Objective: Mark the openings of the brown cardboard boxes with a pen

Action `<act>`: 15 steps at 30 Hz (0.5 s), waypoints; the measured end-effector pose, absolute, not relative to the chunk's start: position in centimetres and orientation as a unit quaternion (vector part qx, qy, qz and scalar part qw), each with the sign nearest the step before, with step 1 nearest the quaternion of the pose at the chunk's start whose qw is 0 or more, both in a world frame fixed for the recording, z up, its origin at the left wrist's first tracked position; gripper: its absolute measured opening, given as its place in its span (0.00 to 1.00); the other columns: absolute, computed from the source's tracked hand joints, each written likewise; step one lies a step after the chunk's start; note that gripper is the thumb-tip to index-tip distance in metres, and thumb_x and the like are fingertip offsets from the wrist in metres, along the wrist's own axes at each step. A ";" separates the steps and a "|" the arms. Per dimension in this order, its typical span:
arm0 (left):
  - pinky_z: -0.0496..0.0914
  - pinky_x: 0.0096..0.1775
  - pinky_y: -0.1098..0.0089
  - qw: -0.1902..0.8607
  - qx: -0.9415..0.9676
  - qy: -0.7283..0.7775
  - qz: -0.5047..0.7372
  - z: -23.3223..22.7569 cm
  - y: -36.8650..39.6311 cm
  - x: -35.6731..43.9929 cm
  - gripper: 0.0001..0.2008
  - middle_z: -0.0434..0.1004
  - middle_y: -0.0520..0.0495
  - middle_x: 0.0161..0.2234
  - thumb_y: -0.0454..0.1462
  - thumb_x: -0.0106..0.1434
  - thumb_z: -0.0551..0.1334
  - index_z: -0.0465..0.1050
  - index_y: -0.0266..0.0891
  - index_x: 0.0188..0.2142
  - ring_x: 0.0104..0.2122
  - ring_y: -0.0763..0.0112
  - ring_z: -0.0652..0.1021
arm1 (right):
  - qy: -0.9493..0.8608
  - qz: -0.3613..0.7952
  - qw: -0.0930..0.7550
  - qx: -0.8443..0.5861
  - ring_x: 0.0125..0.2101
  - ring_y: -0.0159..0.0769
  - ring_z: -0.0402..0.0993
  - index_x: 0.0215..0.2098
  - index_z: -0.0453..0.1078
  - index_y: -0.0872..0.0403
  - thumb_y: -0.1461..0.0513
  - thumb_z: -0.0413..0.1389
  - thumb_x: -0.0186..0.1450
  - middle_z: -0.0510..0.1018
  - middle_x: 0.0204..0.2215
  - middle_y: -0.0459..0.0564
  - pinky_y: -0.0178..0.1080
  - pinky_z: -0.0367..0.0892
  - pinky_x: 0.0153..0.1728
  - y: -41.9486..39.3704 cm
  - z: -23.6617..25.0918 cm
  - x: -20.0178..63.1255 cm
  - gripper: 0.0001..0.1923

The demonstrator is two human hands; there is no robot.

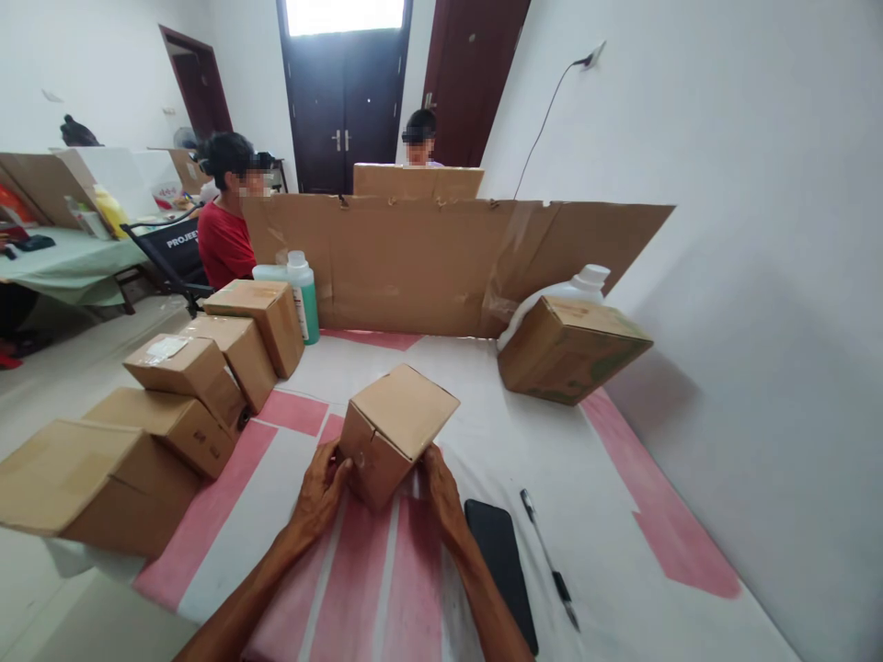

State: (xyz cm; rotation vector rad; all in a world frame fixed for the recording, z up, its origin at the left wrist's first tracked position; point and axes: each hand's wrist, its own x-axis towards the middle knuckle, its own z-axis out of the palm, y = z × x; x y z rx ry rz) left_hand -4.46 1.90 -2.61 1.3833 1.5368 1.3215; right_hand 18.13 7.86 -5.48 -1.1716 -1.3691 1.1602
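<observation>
Gripping small cardboard box (pixel 393 432) between both hands, left fingers (pixel 339 467) pressed on its side, right fingers (pixel 433 467) opposite

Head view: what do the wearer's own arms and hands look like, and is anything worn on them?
Both forearms are bare as far as the frame shows them: no sleeves, gloves or watch. The left hand and right hand show no rings or bands that can be made out. The arms are lean, entering from the bottom edge.
</observation>
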 end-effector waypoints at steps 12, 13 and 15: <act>0.74 0.47 0.58 0.253 0.609 0.604 0.447 0.7 -2.9 -4.5 0.20 0.79 0.41 0.46 0.49 0.74 0.54 0.73 0.40 0.55 0.44 0.60 0.79 | -0.587 0.524 0.380 -0.487 0.31 0.44 0.77 0.31 0.76 0.54 0.32 0.41 0.69 0.81 0.29 0.53 0.45 0.73 0.36 5.9 -2.1 19.6 0.39; 0.74 0.47 0.59 0.236 0.623 0.603 0.440 1.3 -3.4 -4.3 0.21 0.79 0.41 0.46 0.48 0.74 0.54 0.71 0.40 0.58 0.43 0.61 0.78 | -0.595 0.513 0.366 -0.499 0.27 0.42 0.74 0.27 0.73 0.53 0.32 0.40 0.69 0.79 0.25 0.51 0.44 0.72 0.33 5.8 -2.0 19.8 0.40; 0.74 0.46 0.61 0.220 0.638 0.598 0.432 2.4 -4.0 -3.8 0.25 0.78 0.42 0.47 0.47 0.74 0.55 0.64 0.40 0.66 0.41 0.63 0.78 | -0.605 0.492 0.349 -0.520 0.25 0.40 0.71 0.24 0.71 0.53 0.32 0.42 0.68 0.77 0.22 0.49 0.41 0.69 0.30 5.7 -2.0 19.8 0.38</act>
